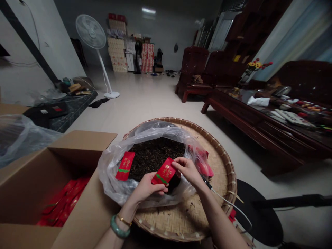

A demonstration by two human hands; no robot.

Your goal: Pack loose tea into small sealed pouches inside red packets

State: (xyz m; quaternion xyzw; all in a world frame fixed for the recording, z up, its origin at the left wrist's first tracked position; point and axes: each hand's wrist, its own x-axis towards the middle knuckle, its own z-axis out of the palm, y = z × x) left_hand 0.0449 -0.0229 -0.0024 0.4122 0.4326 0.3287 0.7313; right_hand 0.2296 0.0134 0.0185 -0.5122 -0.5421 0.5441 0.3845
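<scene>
My left hand grips the lower end of a red packet with gold characters and a green band. At its upper right corner, my right hand pinches the same packet between thumb and fingers. Both hands are over a clear plastic bag, its mouth spread wide around dark, dry loose tea leaves. A second red packet lies on the bag's left side. More red packets rest to the right, partly behind the plastic. Under the bag is a round woven bamboo tray.
An open cardboard box with several red packets inside stands at my left. A white cable crosses the tray's right rim near a black round stand base. A dark wooden table is at right; a white fan stands farther back.
</scene>
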